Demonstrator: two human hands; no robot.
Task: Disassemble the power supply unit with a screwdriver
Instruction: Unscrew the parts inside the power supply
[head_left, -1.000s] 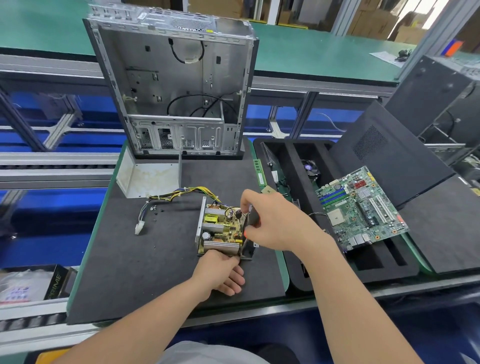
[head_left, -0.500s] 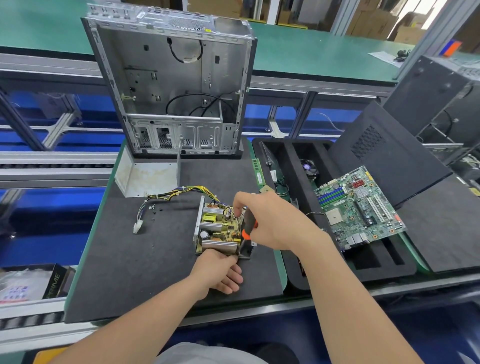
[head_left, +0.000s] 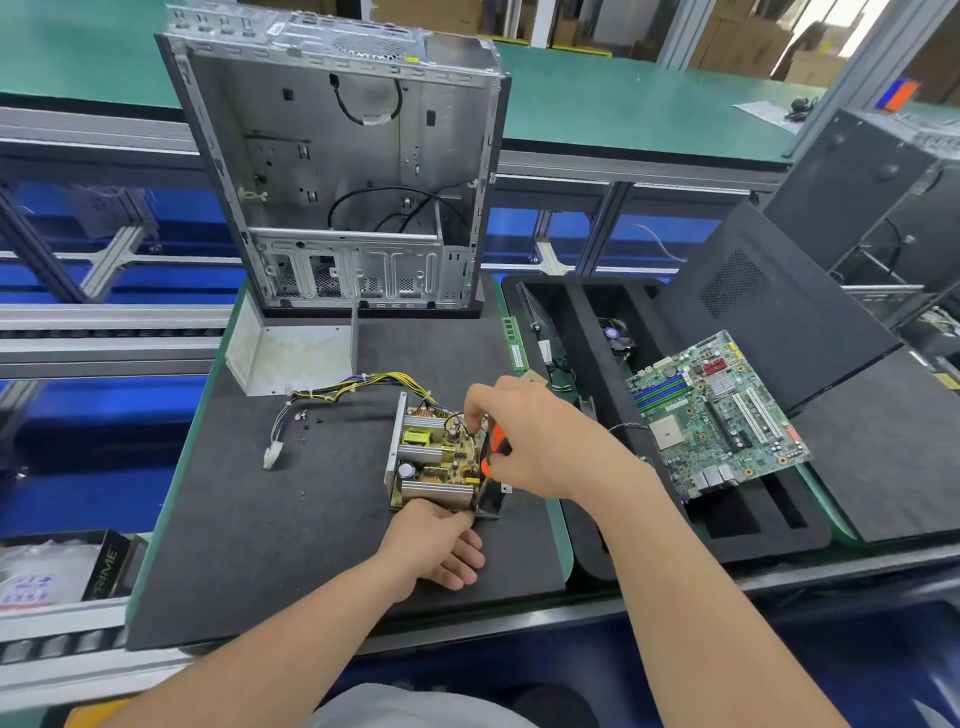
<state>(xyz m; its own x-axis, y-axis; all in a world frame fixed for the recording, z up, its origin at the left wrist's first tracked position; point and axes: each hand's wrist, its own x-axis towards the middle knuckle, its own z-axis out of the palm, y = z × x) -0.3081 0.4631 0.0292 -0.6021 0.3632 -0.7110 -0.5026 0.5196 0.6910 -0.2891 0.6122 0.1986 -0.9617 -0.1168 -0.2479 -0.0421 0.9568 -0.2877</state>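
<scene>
Right hand (head_left: 535, 441) is curled tight around the orange-and-black screwdriver (head_left: 493, 450), with the shaft pointing down past its fingertips into the right side of the open power supply unit (head_left: 434, 457); the tip is hidden. The unit sits right under this hand on the black mat (head_left: 260, 519). Left hand (head_left: 436, 545), just nearer the body, rests against the unit's near wall with curled fingers; can't tell if it actually pinches the wall. Step looks like undoing a board screw. Next move calls for the tip seated square, downward pressure, and the unit braced. Further out to the left: wire harness (head_left: 353, 387), loose screws (head_left: 304, 421), removed metal cover (head_left: 291, 358).
</scene>
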